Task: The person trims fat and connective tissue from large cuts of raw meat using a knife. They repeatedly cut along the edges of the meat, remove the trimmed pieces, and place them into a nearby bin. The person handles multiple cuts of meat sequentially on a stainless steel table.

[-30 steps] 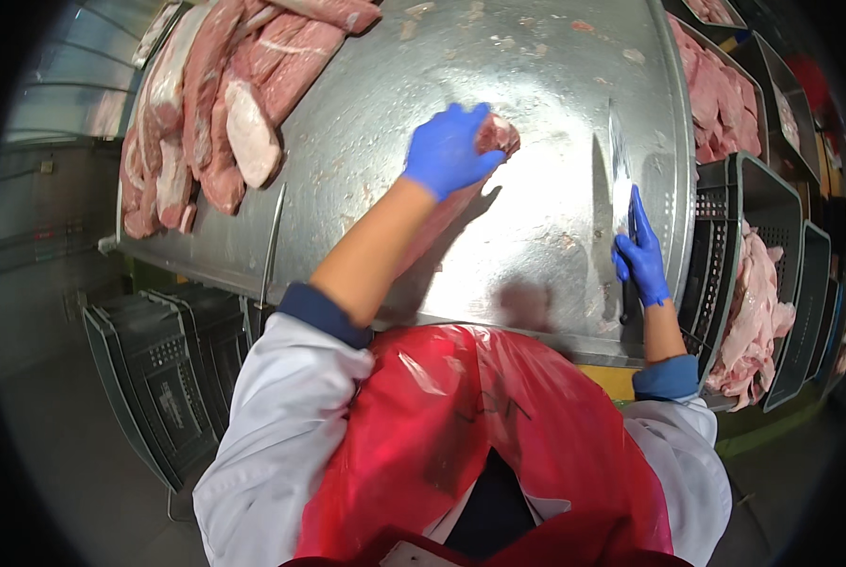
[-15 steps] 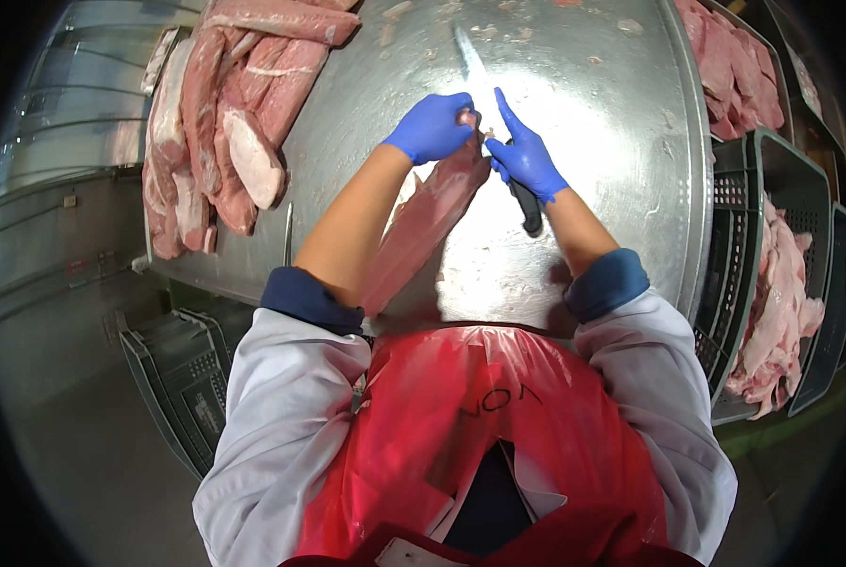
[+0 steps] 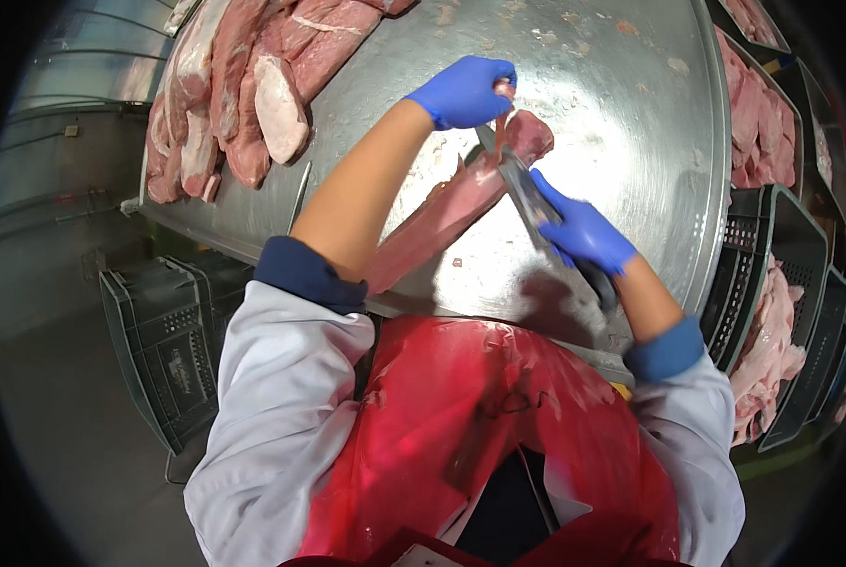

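Note:
My left hand [image 3: 468, 93], in a blue glove, pinches a small strip of meat [image 3: 504, 92] lifted from the upper end of a long pink cut of meat [image 3: 449, 202] lying diagonally on the steel table [image 3: 631, 113]. My right hand [image 3: 581, 230], also gloved in blue, grips a knife [image 3: 525, 194] with a dark handle, its blade angled up-left into the meat just below my left hand. A thin metal rod or blade [image 3: 300, 197] lies at the left near edge of the table.
A heap of meat cuts [image 3: 243, 104] covers the table's far left. At the right stand containers of pink meat [image 3: 754, 123] and a dark crate of pale trimmings [image 3: 771, 312]. Dark crates [image 3: 158, 345] are below left. A red apron [image 3: 480, 397] covers my front.
My right hand has brought the knife from the table's right side across onto the meat, then down-right slightly. My left hand has moved up, lifting a strip at the meat's end.

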`<control>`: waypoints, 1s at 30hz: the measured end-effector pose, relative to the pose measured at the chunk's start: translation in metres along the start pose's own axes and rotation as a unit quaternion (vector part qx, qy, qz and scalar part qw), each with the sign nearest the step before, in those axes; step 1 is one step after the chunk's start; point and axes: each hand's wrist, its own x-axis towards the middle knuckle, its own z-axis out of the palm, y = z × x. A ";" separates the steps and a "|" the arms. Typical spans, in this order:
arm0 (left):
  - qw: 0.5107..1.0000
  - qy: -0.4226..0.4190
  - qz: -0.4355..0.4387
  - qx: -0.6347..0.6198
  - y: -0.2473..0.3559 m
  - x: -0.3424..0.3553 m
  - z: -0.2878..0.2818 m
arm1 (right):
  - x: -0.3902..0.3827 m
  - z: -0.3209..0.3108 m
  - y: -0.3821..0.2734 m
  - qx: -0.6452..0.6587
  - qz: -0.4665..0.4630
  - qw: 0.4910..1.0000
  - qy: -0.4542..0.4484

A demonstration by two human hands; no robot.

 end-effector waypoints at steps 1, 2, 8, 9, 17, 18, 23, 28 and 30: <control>1.000 0.012 -0.003 -0.028 -0.007 -0.008 -0.004 | -0.009 0.000 0.000 0.003 0.008 1.000 -0.003; 0.998 0.024 -0.007 -0.056 -0.015 -0.016 -0.009 | -0.017 -0.001 -0.003 0.004 0.014 1.000 -0.005; 0.994 0.071 -0.008 -0.078 -0.018 -0.052 -0.022 | -0.014 0.008 -0.024 0.040 0.055 0.998 0.004; 0.994 0.067 -0.016 -0.084 -0.025 -0.061 -0.027 | -0.029 0.008 -0.026 0.015 0.072 0.997 -0.016; 0.986 0.102 -0.032 -0.126 -0.018 -0.080 -0.037 | -0.013 0.024 -0.046 -0.059 0.085 0.995 0.001; 0.983 0.125 -0.031 -0.127 -0.021 -0.085 -0.039 | -0.032 0.024 -0.047 -0.014 0.095 0.995 -0.026; 0.991 0.084 0.003 -0.105 -0.015 -0.073 -0.046 | -0.007 0.035 -0.051 0.063 0.074 0.995 -0.008; 0.991 0.096 0.006 -0.097 -0.008 -0.085 -0.064 | -0.061 0.046 -0.065 0.080 0.126 0.987 -0.055; 0.991 0.099 0.017 -0.094 -0.015 -0.083 -0.067 | -0.041 0.046 -0.061 0.083 0.117 0.988 -0.057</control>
